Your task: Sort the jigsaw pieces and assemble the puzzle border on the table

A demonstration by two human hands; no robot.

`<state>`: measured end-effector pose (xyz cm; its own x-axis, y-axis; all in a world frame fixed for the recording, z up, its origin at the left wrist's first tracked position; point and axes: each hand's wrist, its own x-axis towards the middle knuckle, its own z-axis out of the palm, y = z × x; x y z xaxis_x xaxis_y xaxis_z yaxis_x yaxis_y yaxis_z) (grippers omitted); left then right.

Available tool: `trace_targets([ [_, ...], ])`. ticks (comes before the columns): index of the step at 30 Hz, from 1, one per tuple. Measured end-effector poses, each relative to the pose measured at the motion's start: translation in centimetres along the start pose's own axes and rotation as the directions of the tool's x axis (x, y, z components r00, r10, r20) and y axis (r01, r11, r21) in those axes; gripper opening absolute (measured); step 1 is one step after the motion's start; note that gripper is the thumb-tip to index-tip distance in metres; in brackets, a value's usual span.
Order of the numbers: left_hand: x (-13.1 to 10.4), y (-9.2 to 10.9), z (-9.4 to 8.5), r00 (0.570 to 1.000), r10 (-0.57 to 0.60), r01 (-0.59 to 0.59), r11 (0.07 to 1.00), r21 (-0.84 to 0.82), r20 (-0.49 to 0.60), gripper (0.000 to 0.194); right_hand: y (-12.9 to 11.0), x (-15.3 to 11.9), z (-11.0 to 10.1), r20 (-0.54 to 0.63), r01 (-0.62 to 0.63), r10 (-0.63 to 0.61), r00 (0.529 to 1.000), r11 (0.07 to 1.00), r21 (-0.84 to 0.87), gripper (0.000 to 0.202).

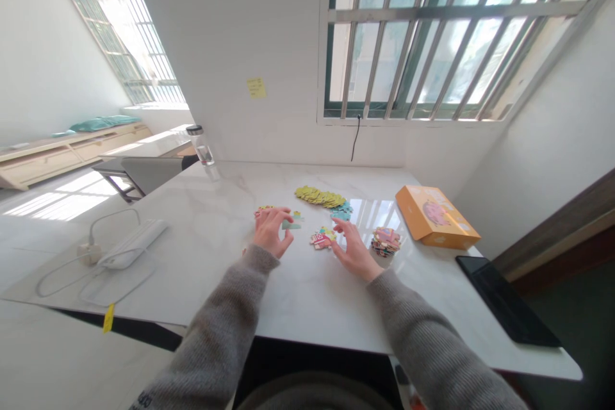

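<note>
Over the white marble-patterned table, my left hand point(271, 232) has its thumb apart from its fingers. Just right of its fingertips lies a pale green puzzle piece point(292, 223); whether they touch I cannot tell. More pieces point(262, 210) show partly from behind that hand. My right hand point(356, 252) is spread, thumb and forefinger apart, beside a small group of pink and green puzzle pieces point(321, 238). Its thumb tip is at their right edge. Beyond the hands are a row of overlapping yellow-green pieces point(319, 196) and some blue pieces point(341, 210).
A stack of mixed pieces point(385, 241) stands right of my right hand. Farther right are an orange box point(437, 216) and a black tablet point(504, 300). A white power strip point(134, 245) with cables lies at left. A clear bottle point(200, 146) stands at the back left corner.
</note>
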<state>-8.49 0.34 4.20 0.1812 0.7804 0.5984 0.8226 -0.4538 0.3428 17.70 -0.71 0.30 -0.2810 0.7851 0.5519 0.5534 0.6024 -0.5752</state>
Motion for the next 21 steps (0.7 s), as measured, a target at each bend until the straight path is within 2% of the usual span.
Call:
trace_targets([
  [4,2.3,-4.8,-2.1,0.992,-0.116,0.112,0.991,0.071,0.044,0.027,0.1,0.0,0.2,0.02,0.016,-0.015,1.0,1.0,-0.019,0.053],
  [7,3.4,-7.7,-2.3,0.981,-0.173,0.164,0.981,0.104,0.084,0.027,0.4,0.0,0.3,0.019,0.011,-0.011,1.0,1.0,-0.015,0.052],
  [9,3.7,-8.8,-2.1,0.979,-0.183,0.172,0.979,0.11,0.095,0.027,0.6,0.0,0.4,0.02,0.005,-0.005,1.0,1.0,-0.018,0.052],
  [17,3.3,-9.8,-0.8,0.978,-0.173,0.165,0.984,0.073,0.114,0.032,1.0,-0.1,0.6,0.004,0.009,-0.009,1.0,0.999,-0.034,0.052],
  [21,2.9,-8.2,-1.0,0.992,-0.102,0.095,0.992,0.086,0.073,0.041,1.1,0.0,0.5,0.016,0.001,0.0,1.0,0.998,-0.056,0.051],
])
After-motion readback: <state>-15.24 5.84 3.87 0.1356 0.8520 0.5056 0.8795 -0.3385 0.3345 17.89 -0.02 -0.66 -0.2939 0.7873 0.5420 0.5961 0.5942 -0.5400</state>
